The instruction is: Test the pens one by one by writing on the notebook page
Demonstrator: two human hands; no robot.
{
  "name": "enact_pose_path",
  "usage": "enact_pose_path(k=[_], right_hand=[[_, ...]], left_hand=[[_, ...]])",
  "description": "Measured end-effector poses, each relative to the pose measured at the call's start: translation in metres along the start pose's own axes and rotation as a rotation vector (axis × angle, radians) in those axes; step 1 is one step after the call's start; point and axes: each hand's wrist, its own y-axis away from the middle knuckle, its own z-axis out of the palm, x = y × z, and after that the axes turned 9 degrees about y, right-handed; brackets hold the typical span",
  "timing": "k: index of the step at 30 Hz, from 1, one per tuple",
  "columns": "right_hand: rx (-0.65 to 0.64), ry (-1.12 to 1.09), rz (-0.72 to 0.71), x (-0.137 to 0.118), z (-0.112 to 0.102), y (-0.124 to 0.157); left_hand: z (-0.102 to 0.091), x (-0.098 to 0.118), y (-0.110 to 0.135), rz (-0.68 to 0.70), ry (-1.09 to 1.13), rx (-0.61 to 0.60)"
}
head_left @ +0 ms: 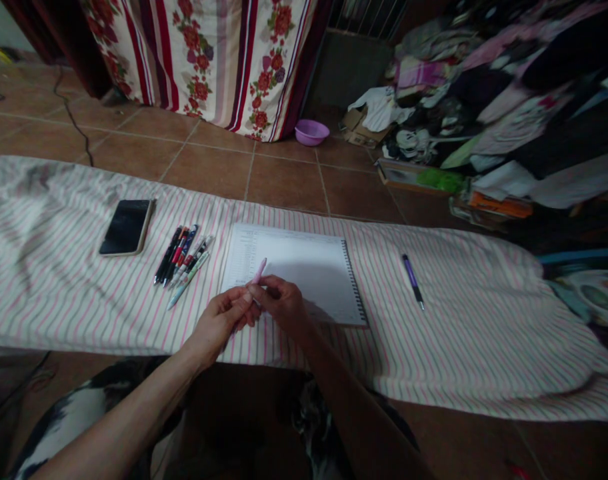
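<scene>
Above the near left part of a spiral notebook (304, 267), both hands meet around a pink pen (259, 269). My left hand (231, 309) is closed on its lower part, with the thumb on top. My right hand (283, 303) pinches the same pen from the right, fingers bent. The pen's slim end points up and away; its other end is hidden by the fingers. Left of the notebook lies a bunch of several pens (181, 257), side by side. A purple pen (411, 279) with a black grip lies alone to the right.
A smartphone (127, 227) lies at the left on the striped cloth (474, 320) covering the table. Beyond, on the tiled floor (209, 160), are a purple basin (311, 132), a flowered curtain (199, 60) and a heap of clothes (484, 87).
</scene>
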Motion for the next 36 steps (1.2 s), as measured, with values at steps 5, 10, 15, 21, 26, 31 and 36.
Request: enact_pose_path(k=[5,10,15,21,26,31,36], right_hand=[[0.005,0.015,-0.036,-0.003,0.005,-0.001],[-0.082,-0.070,-0.039,-0.012,0.007,-0.001],[-0.067,-0.170,0.072,-0.014,0.005,-0.003],[-0.028,-0.248,0.114,-0.012,0.006,-0.005],[-0.006,-0.257,0.165,-0.011,0.007,-0.006],[-0.001,-0.260,0.175,-0.007,0.008,-0.007],[-0.034,-0.341,0.154,-0.010,0.003,-0.003]], left_hand=[[-0.003,-0.003,-0.001,0.019,0.021,0.004],[-0.002,0.000,0.000,0.002,0.056,0.045],[-0.002,0.005,0.002,-0.040,0.110,0.050],[-0.006,0.004,0.002,-0.056,0.092,0.033],[-0.007,0.001,0.002,-0.043,0.058,0.042],[-0.005,-0.001,0.003,-0.054,0.032,0.025],[-0.004,0.001,0.003,-0.040,0.041,0.001]])
